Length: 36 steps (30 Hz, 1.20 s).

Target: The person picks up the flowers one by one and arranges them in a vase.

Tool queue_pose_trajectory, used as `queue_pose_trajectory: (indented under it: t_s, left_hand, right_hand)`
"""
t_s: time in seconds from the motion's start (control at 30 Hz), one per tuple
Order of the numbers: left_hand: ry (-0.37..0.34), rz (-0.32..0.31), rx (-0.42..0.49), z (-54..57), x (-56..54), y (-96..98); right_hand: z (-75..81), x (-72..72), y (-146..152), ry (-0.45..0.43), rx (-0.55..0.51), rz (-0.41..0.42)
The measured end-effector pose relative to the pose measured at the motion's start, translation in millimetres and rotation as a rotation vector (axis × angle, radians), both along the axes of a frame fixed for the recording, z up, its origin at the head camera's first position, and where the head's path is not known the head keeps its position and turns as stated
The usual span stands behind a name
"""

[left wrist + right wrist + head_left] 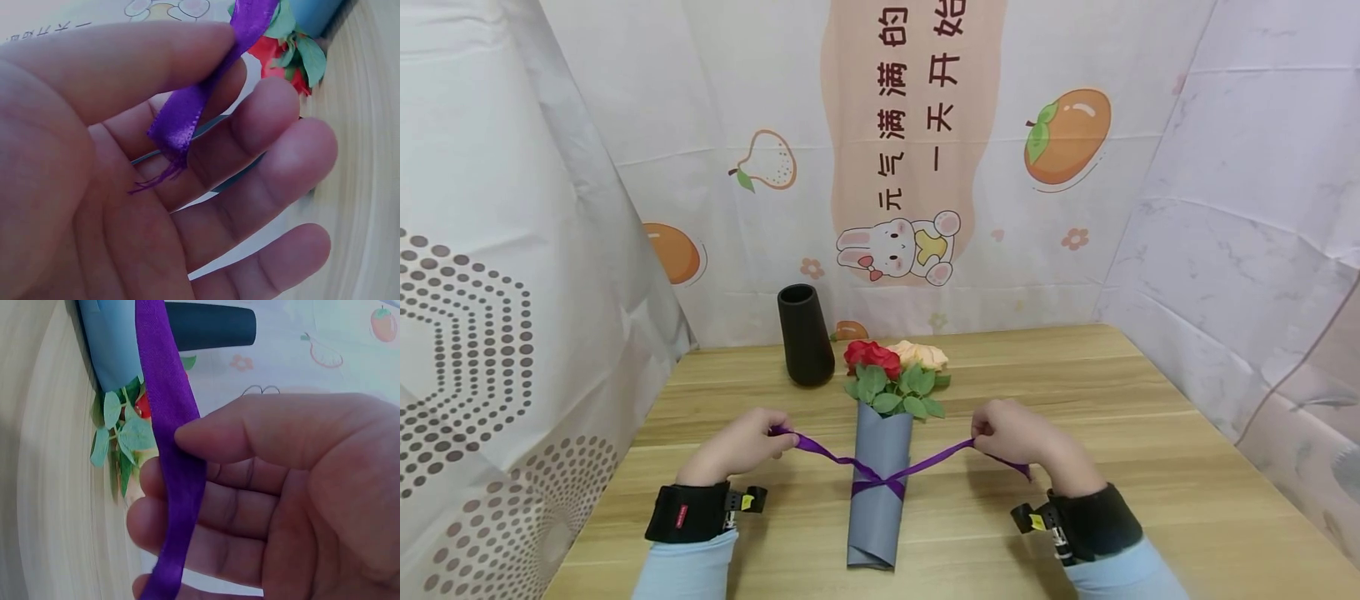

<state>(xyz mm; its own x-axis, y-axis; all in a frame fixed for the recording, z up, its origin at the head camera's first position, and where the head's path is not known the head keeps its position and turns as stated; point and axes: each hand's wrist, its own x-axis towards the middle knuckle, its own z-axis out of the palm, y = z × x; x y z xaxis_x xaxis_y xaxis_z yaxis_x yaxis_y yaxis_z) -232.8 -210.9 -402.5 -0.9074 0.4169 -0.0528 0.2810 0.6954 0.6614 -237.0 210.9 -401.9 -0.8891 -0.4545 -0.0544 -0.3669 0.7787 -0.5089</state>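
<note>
A bouquet wrapped in grey-blue paper lies on the table, a red flower and a cream flower showing above green leaves. Around its middle runs a purple ribbon, crossed over itself at the front. To the left of the bouquet, my left hand pinches one ribbon end between thumb and index finger; frayed threads hang from that end in the left wrist view. On the other side my right hand pinches the ribbon's other length, its tail hanging below the fingers. Both lengths stretch outward from the crossing.
Behind the bouquet, slightly left, stands a black vase upright. The wooden table reaches back to a printed curtain. White sheets hang at both sides. Each wrist wears a black band with a small camera.
</note>
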Motion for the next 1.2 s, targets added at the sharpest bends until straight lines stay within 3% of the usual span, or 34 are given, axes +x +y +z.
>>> queue_pose_trajectory:
  t_s: [0.2, 0.43, 0.7, 0.87, 1.1, 1.2]
  left_hand:
    - [-0.021, -0.004, -0.008, -4.6, -2.9, -0.9]
    - [-0.026, -0.004, -0.044, -10.5, -4.0, -3.3]
    - [-0.022, 0.013, -0.061, -16.3, -7.4, -3.0]
    - [-0.018, 0.030, -0.044, -19.4, -7.9, -1.9]
    - [-0.018, 0.065, -0.060, -20.1, -7.6, -2.3]
    - [-0.015, 0.096, -0.088, -19.9, -7.6, -3.6]
  right_hand:
    - [-1.6, -4.9, 10, 0.008, 0.004, -0.018]
    - [-2.3, -6.1, 15, -0.047, -0.012, -0.071]
    - [-4.4, -7.3, 18, -0.034, -0.013, -0.071]
    - [-4.7, -6.6, 19, -0.038, -0.005, -0.060]
    - [-6.0, -6.1, 24, -0.123, -0.055, -0.081]
    - [-7.1, -6.9, 27, -0.092, -0.049, -0.085]
